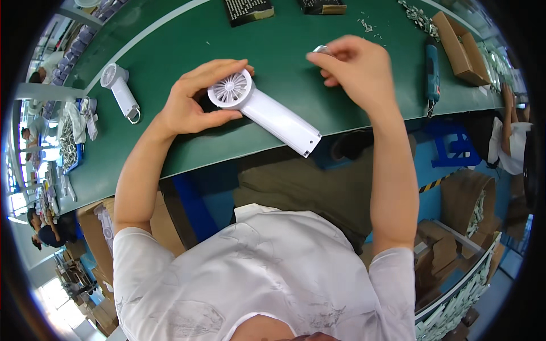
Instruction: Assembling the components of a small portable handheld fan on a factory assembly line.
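A pale lavender handheld fan [278, 120] lies aslant near the front edge of the green table, its handle end jutting past that edge. My left hand [190, 98] is closed round its round head, fingers on the far side and thumb on the near side. To the right, apart from the fan, my right hand [361, 71] hovers over the table with thumb and fingers pinched on a small shiny piece [321, 49]. Most of that piece is hidden by the fingers, so its kind cannot be made out. Another handheld fan [121, 92] with a loop at its end lies at the left.
A teal electric screwdriver [433, 74] lies at the right, beside an open cardboard box [452, 45]. Small loose screws [367, 26] and a heap of light parts [418, 17] are at the far right. Two dark boxes [248, 11] stand along the far side. Other people sit at both sides.
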